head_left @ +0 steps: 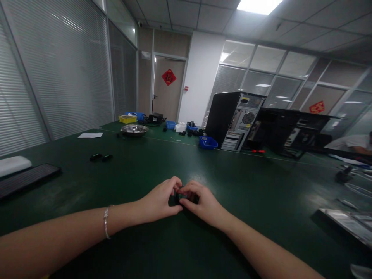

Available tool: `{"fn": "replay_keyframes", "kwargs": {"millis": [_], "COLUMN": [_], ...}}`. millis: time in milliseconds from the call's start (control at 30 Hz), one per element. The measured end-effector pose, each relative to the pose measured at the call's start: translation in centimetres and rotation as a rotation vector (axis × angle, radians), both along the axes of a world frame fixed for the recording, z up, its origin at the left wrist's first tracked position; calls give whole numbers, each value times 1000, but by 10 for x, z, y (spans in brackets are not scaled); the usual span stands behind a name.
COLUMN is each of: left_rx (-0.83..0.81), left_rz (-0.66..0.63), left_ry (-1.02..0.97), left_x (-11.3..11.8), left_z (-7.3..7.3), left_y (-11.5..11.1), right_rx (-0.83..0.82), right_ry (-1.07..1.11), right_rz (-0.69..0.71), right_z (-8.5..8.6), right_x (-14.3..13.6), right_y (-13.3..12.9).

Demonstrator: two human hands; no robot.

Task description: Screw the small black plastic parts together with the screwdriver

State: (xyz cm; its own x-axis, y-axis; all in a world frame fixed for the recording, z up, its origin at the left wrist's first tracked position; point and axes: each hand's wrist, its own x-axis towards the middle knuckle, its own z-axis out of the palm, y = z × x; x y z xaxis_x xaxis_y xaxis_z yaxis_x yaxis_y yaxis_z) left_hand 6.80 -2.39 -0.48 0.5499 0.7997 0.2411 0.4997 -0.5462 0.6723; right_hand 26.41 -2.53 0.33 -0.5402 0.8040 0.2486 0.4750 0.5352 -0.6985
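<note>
Near the middle of the green table, my left hand and my right hand meet around a small dark part. The fingers of both hands are curled round it, thumbs at the near side, and they hide most of its shape. A bit of green shows on it. Two small black pieces lie on the table to the left, beyond my left forearm.
A keyboard lies at the left edge. At the back stand a metal bowl, a blue bin and a computer tower. Metal parts lie at the right. A person's arm shows at the far right.
</note>
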Motion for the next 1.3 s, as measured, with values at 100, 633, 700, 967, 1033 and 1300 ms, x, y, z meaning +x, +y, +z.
{"fn": "replay_keyframes", "kwargs": {"millis": [100,633,700,967,1033,1300], "left_rx": [-17,-27,-22,-7,-6,19], "left_rz": [-3,-18,-15,-46,-45,-40], "left_ry": [-18,8,23,36,41,69], "left_x": [0,0,1,2,1,2], "left_z": [-3,-3,-2,0,0,3], "left_y": [1,2,2,1,1,1], "right_rx": [1,-41,-43,-2,-17,-236], "right_ry": [1,-32,-30,-44,-43,56], "right_rz": [-5,-23,-31,-40,-36,16], "right_z": [-2,-2,-2,-4,-5,-11], "right_x": [-2,2,2,2,2,1], "right_y": [0,0,1,0,1,14]}}
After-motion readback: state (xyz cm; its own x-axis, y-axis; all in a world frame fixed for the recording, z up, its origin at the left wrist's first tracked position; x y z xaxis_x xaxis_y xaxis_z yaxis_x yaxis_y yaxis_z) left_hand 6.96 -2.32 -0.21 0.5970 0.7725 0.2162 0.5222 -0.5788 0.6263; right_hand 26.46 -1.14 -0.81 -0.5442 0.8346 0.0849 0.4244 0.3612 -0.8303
